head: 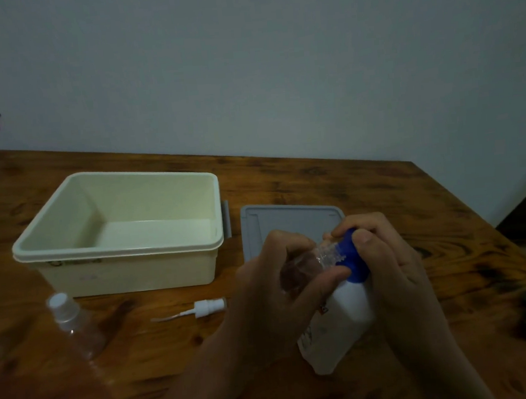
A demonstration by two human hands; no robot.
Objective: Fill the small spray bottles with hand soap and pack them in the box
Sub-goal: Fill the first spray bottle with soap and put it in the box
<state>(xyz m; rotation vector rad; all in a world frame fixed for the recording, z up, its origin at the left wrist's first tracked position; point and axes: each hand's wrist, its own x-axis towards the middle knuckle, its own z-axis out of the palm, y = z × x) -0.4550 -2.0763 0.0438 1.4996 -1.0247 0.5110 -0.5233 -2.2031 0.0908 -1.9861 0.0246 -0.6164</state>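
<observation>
Bottle mouth meets soap nozzle.
Left hand [281, 280] fingers clamp the small spray bottle [309, 267], neck tilted right against the soap bottle [336, 323]'s blue cap [352, 255], gripped by right hand [388, 261].

Left of the left hand [272, 281], bare table [365, 184] is broken by a loose sprayer [206, 306] and 1 capped bottle [74, 324]; box [66, 216] beyond.
</observation>
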